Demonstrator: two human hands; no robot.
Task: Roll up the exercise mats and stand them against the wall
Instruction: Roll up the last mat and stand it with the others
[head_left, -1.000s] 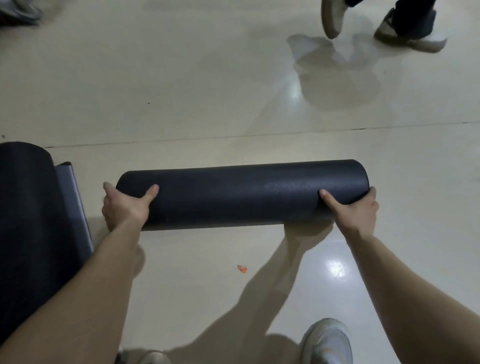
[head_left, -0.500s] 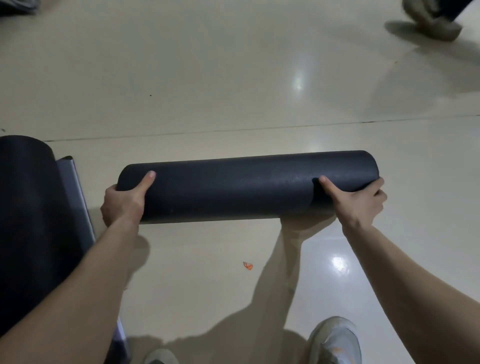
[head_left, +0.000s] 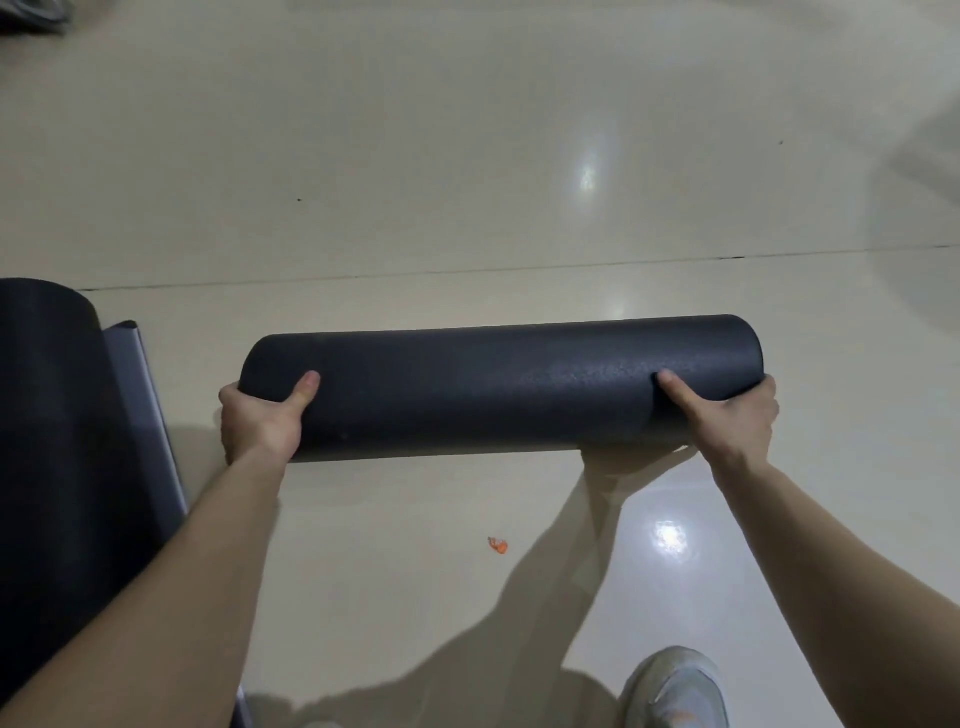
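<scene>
Two hands are carrying one finished roll, and the biggest change is happening up top: the pale floor (head_left: 467, 156) is now showing bare where another person's shoes were stepping a second ago, so the way ahead is probably opening up. No wall is showing in this view. At far left the second dark mat (head_left: 47, 441) is lying with a grey strip along its side, sitting just where it was, likely waiting its turn. The rolled mat (head_left: 493, 384) is lying crosswise at mid-frame, fully wound. It is reading slightly larger than a second ago, so it seems to be rising toward the camera and coming clear of the floor, though the contact line is hard to judge. The left hand (head_left: 260, 421) is gripping the left end, thumb on top and fingers wrapping underneath. The right hand (head_left: 727, 421) is gripping the right end the same way. One grey shoe (head_left: 675, 686) is planting at the bottom right, and the orange scrap (head_left: 497, 545) is lying near the roll, unmoved. Rolling looks done for this mat, with carrying and standing it upright coming next
</scene>
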